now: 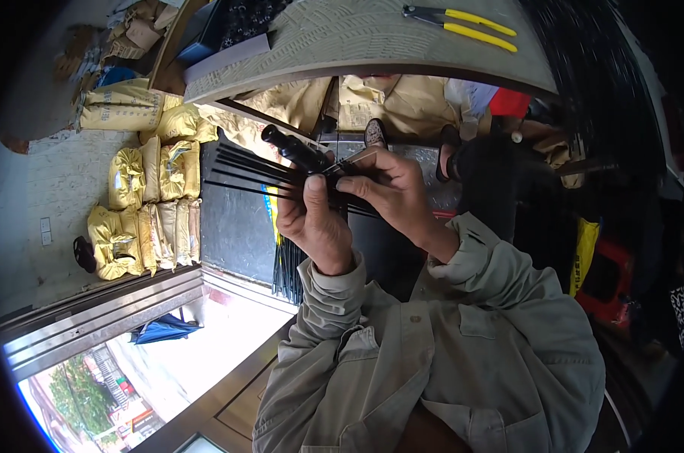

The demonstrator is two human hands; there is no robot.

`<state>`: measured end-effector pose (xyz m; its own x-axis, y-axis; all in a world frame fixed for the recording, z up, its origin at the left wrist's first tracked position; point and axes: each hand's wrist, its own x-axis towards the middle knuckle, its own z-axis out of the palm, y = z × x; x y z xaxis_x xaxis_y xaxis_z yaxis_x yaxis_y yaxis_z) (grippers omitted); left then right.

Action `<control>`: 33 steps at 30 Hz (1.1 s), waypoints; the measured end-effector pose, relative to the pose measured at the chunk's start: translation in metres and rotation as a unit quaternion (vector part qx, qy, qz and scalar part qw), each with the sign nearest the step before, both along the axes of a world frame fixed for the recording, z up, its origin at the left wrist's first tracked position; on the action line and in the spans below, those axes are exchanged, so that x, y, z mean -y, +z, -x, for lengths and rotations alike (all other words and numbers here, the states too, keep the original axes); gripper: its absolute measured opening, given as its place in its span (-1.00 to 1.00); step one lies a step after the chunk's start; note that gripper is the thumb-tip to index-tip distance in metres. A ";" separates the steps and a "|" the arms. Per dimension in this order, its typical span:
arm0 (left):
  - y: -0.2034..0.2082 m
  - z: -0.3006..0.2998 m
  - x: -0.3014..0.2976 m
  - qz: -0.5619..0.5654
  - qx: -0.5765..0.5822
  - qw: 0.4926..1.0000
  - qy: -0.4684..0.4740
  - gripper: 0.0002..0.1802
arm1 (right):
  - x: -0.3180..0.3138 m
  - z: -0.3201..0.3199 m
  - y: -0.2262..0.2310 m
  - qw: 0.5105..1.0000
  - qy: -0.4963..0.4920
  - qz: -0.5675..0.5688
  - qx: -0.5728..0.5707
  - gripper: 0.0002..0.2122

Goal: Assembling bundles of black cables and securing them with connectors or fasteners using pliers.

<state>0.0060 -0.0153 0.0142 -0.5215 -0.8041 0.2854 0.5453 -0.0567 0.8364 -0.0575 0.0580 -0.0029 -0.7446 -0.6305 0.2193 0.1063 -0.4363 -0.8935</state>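
Note:
Above my lap, both hands meet at what looks like an umbrella frame point(296, 151), with a black ridged cylinder at one end and several thin black rods fanning out to the left. My left hand point(321, 226) is closed around it from below, thumb pressed up against the part where the rods gather. From the other side, the thumb and fingers of my right hand point(391, 192) close on the same joint. A thin light wire point(355, 156) shows at the right fingertips; whether they pinch it is hidden. Some rods pass behind the hands.
Ahead stands a grey worktable point(342, 38) bearing yellow-handled pliers point(470, 29) and a dark box of small black parts point(245, 19). Yellow sacks point(134, 181) are stacked at left. A bundle of black rods point(287, 268) hangs below my left hand. A person's shoe point(375, 133) shows under the table.

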 end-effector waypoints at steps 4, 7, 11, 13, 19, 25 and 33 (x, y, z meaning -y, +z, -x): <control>-0.007 -0.009 0.007 -0.008 -0.010 1.000 0.011 -0.71 | 0.009 -0.009 -0.001 0.995 -0.044 -0.018 -0.084 -0.88; -0.007 -0.013 0.007 -0.014 -0.017 0.999 0.027 -0.71 | 0.019 -0.008 -0.006 0.974 -0.115 -0.020 -0.194 -0.88; -0.014 -0.021 0.009 -0.014 0.001 0.998 0.057 -0.70 | 0.020 -0.007 -0.009 0.986 -0.043 -0.033 -0.155 -0.87; -0.019 -0.024 0.010 -0.005 0.020 0.997 0.075 -0.68 | 0.019 -0.007 -0.010 0.993 0.011 -0.040 -0.108 -0.87; -0.014 -0.023 -0.005 0.025 0.042 0.995 0.088 -0.70 | 0.021 -0.024 -0.014 1.000 0.012 -0.011 -0.003 -0.87; -0.013 -0.029 0.006 -0.018 0.052 0.998 0.021 -0.74 | 0.016 -0.026 -0.011 0.999 -0.017 -0.034 -0.017 -0.88; -0.011 -0.033 0.004 -0.117 -0.018 0.993 -0.029 -0.76 | 0.007 -0.024 -0.016 0.993 -0.045 0.014 -0.108 -0.89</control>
